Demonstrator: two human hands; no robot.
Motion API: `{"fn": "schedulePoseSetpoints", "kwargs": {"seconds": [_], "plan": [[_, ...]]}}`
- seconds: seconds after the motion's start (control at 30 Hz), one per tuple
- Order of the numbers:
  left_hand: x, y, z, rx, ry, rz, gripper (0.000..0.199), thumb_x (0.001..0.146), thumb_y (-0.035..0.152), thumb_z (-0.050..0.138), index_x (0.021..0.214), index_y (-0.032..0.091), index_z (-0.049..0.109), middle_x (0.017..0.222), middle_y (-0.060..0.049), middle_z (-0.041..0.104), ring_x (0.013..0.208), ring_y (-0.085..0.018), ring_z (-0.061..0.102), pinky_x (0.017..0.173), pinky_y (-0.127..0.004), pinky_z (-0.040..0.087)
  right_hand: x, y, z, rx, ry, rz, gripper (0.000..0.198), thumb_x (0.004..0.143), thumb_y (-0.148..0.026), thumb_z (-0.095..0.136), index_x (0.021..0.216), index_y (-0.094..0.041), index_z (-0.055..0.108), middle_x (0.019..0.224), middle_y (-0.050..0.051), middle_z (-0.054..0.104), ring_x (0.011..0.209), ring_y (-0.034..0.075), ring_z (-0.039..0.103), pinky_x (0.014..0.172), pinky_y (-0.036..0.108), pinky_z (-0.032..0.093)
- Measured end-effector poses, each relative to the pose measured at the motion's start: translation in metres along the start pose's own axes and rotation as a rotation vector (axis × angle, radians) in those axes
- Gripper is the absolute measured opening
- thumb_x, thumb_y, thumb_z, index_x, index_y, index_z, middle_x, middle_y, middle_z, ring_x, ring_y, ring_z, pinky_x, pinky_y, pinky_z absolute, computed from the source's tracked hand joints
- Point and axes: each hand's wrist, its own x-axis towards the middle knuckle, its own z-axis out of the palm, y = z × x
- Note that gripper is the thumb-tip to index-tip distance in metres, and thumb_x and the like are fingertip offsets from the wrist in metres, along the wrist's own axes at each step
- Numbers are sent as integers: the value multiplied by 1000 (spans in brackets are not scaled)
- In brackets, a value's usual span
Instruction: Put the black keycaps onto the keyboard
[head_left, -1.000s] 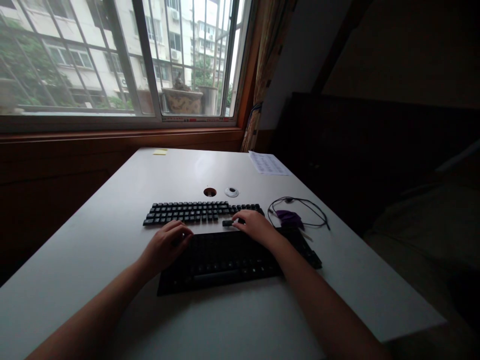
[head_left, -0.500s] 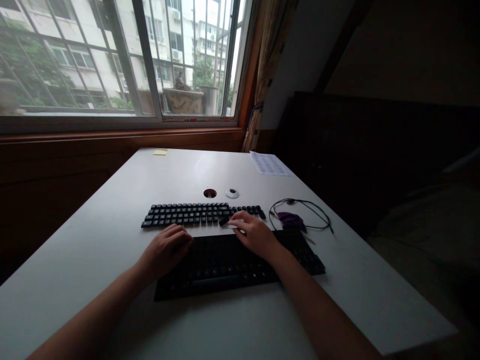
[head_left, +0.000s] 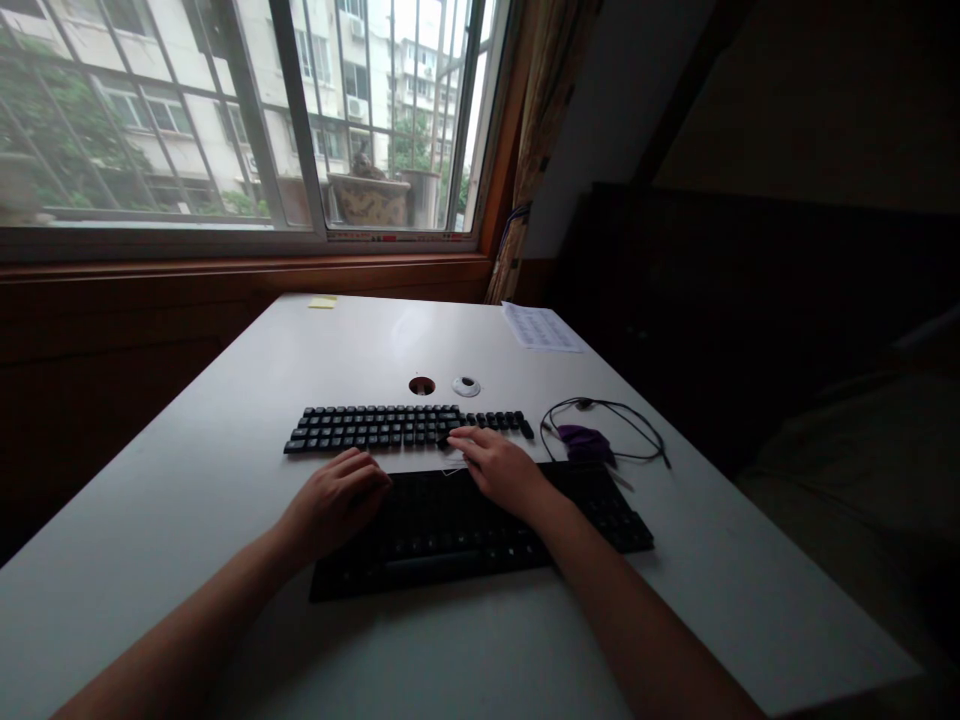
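Note:
A black keyboard (head_left: 450, 565) lies on the white table in front of me. My left hand (head_left: 341, 500) rests at its upper left, fingers curled over the back edge. Beyond it, black keycaps (head_left: 352, 428) are laid out in rows. My right hand (head_left: 499, 468) reaches over the keyboard's back edge with thumb and fingers pinched on a dark keycap (head_left: 444, 440), which is at the near row of the loose keycaps. Thin wire (head_left: 453, 471) shows under the right hand; the rest of that item is hidden by the palm.
To the right lie a coiled black cable (head_left: 637, 420) and a purple cloth (head_left: 586, 443). A round hole (head_left: 421, 386) and its white cover (head_left: 466, 386) are farther back. Printed paper (head_left: 541, 328) and yellow sticky notes (head_left: 322, 302) lie near the far edge.
My right hand has shifted slightly left with the keycap, bringing it against the near row of keycaps, and its fingers have turned lower over it. The left hand stays on the keyboard.

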Motion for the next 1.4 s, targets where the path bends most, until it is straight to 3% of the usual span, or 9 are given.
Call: {"fn": "schedulePoseSetpoints", "kwargs": {"seconds": [0.5, 0.73, 1.0, 1.27, 1.4], "plan": [[1, 1, 0, 10, -15, 8, 13, 95, 19, 51, 89, 17, 63, 85, -5, 62, 81, -18, 53, 72, -31, 45, 1, 2, -3, -109, -6, 34, 38, 86, -5, 57, 118, -23, 66, 112, 6, 64, 103, 20, 56, 87, 33, 49], [1, 1, 0, 15, -36, 5, 15, 96, 20, 50, 90, 17, 63, 86, -6, 62, 81, -18, 53, 72, -31, 46, 5, 0, -1, -219, -18, 95, 28, 91, -13, 59, 114, -26, 68, 106, 6, 62, 98, 20, 56, 77, 29, 47], [1, 1, -1, 13, -31, 18, 15, 96, 20, 50, 91, 17, 64, 85, -6, 62, 80, -18, 54, 71, -31, 47, 4, 1, -4, -131, 8, 88, 12, 89, -15, 64, 97, -21, 68, 105, 6, 64, 100, 21, 55, 81, 32, 47], [1, 1, -1, 17, -27, 38, 14, 95, 20, 50, 92, 18, 64, 84, -6, 62, 80, -18, 55, 70, -30, 47, 6, 8, 0, 4, -8, 135, 16, 82, -11, 71, 92, -20, 62, 95, 4, 65, 94, 20, 59, 84, 34, 47], [2, 2, 0, 21, -40, 29, 16, 96, 20, 50, 91, 18, 64, 84, -6, 63, 80, -18, 55, 70, -30, 47, 6, 10, 1, 77, 11, 165, 21, 81, -9, 71, 97, -20, 62, 100, 3, 62, 93, 17, 61, 84, 31, 48]]}}
